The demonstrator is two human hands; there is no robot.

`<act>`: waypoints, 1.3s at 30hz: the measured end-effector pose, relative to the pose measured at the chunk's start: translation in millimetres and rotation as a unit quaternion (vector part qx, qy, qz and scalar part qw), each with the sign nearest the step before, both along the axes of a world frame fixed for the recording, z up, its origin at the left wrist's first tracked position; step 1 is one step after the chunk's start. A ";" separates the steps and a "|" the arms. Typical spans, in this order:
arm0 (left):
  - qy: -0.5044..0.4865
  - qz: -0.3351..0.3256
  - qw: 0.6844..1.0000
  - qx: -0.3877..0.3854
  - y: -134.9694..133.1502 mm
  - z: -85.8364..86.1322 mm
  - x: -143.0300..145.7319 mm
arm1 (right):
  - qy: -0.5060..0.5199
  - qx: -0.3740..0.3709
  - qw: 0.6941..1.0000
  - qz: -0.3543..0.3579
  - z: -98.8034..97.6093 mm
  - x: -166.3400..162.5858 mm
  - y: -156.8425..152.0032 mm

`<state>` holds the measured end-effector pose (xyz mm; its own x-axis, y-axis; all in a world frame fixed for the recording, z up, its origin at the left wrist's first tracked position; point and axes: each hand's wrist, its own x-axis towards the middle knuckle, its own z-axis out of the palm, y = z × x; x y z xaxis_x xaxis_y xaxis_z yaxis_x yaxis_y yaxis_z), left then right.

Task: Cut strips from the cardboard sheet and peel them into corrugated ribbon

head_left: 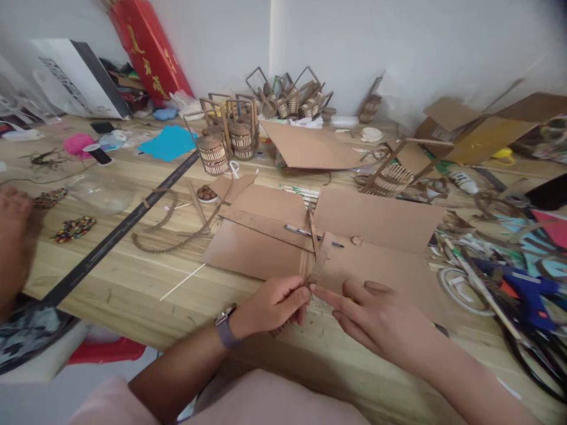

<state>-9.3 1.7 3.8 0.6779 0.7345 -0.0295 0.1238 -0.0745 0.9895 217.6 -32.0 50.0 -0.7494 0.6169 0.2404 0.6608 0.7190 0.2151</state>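
Note:
My left hand (275, 304), with a watch on its wrist, pinches a narrow strip of corrugated cardboard (321, 262) between thumb and fingers. Part of the strip extends up over the cardboard sheet, and a ribbed end shows below the hand. My right hand (376, 316) has its index finger stretched out, its tip touching or very near the strip by my left fingertips. Its other fingers are loosely bent and apart, holding nothing that I can see. Under the strip lies a folded cardboard sheet (376, 260), with a pen (315, 235) and a wooden ruler-like slat (261, 227) on it.
Small bucket-like baskets (213, 154) stand at the back. A bowl of nuts (206, 193), a curved ribbed strip (177, 247) and a long black strip (119, 233) lie leftward. A blue glue gun (522, 289) is at right. Another person's hand (15, 215) rests far left.

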 end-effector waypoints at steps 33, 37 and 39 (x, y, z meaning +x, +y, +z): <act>0.072 0.046 0.996 0.022 2.0 0.7 4.1 | 0.321 -0.460 0.819 -0.118 -19.8 7.5 -12.5; 0.046 0.083 0.994 -0.057 3.7 -1.3 6.3 | 0.167 -0.228 0.943 -0.174 -29.4 21.6 -1.2; 0.033 0.093 0.991 -0.086 4.2 -1.3 6.9 | 0.083 -0.131 0.972 -0.175 -40.2 31.1 5.4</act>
<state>-2.4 5.9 2.5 0.5239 0.8265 -0.2058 0.1846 0.1256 0.9748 248.8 -26.7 9.8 -0.4479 0.8831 0.1396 0.8844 0.4605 -0.0757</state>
